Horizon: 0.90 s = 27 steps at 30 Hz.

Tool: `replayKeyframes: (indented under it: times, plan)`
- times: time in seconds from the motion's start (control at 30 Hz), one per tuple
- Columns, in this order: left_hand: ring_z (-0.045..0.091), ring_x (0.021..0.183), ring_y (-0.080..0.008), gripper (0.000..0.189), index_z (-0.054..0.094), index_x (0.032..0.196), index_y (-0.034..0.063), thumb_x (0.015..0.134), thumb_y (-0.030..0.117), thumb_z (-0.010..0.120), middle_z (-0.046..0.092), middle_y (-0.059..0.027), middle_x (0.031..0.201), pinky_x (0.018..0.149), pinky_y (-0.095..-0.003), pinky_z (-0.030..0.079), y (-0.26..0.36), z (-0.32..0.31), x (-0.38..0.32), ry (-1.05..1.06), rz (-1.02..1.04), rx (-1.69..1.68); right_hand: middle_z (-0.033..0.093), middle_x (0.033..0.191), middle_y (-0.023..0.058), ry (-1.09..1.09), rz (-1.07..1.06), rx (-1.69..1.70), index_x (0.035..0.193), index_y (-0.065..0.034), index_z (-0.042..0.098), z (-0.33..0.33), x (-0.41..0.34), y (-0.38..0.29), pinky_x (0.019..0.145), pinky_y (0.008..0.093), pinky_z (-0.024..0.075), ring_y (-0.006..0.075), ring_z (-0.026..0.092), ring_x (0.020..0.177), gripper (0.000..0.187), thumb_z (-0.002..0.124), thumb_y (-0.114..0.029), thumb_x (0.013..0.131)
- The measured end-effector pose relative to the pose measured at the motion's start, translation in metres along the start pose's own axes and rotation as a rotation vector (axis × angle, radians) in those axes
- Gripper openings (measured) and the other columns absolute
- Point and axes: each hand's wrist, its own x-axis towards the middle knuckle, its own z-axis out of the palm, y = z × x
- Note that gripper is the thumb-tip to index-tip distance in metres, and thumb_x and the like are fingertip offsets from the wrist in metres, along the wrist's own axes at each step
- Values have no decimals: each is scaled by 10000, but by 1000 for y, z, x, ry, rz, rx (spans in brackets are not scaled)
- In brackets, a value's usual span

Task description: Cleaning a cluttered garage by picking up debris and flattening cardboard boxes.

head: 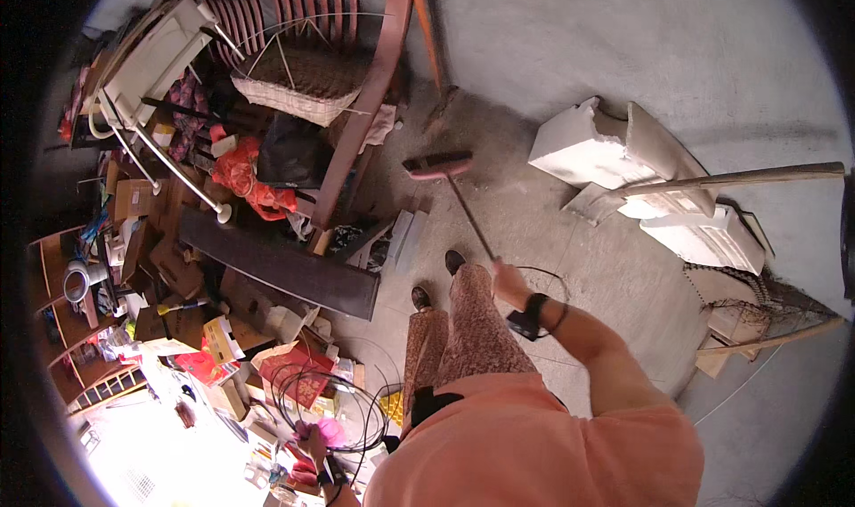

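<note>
A push broom (439, 165) with a pinkish head rests on the concrete floor ahead of me, its bristles towards the wall. My right hand (510, 284) is closed around the end of its thin handle, and a dark device hangs at that wrist on a strap and cord. At the lower left, my left hand (311, 442) is closed on a coil of black cable (366, 410). Something bright pink (330, 433) lies against the fingers of that hand; whether it is held too is unclear.
To the right, white foam blocks (594, 143) and a wooden-handled shovel (728, 179) lean by the wall. A wooden bench (374, 99) with a woven basket (294, 95) stands at upper left. A dark board (280, 263), cardboard boxes (133, 199) and clutter fill the left side.
</note>
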Motion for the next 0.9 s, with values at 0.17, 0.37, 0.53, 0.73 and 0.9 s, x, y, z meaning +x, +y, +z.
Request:
replayKeyframes:
  times: [0.17, 0.37, 0.53, 0.73, 0.9]
  plan:
    - [356, 527, -55, 298, 370, 666, 116, 635, -68, 602, 394, 37, 644, 448, -189, 309, 3, 14, 5, -89, -5, -51, 527, 688, 261, 12, -96, 83, 1039, 40, 419, -37, -38, -5, 543, 489, 395, 415, 524, 644, 338, 425, -16, 706]
    - [348, 522, -51, 347, 317, 651, 130, 642, -72, 599, 382, 35, 632, 443, -187, 302, 26, 24, -6, -141, -58, -43, 543, 706, 258, 270, -275, 22, 1075, 38, 422, -3, 46, -52, 571, 474, 428, 407, 538, 659, 380, 462, -28, 703]
    - [368, 529, -49, 324, 339, 674, 125, 654, -46, 614, 405, 32, 639, 444, -185, 314, 22, 6, -7, -50, -18, -5, 570, 761, 241, 249, -133, -113, 1070, 119, 388, 50, 135, -106, 575, 452, 455, 376, 567, 682, 373, 454, -50, 744]
    - [378, 537, -49, 307, 357, 684, 121, 655, -37, 619, 417, 32, 649, 447, -187, 322, 8, -8, -16, 1, -38, 4, 581, 741, 241, 122, -19, -172, 1027, 179, 394, 30, 126, -124, 599, 420, 480, 342, 593, 718, 378, 430, -89, 763]
    - [386, 543, -48, 294, 373, 692, 118, 655, -30, 623, 427, 31, 657, 450, -188, 329, -7, -5, -17, -11, -107, -26, 559, 695, 266, 52, -210, -211, 897, 118, 448, -8, 68, -52, 572, 437, 468, 385, 574, 681, 246, 429, -68, 737]
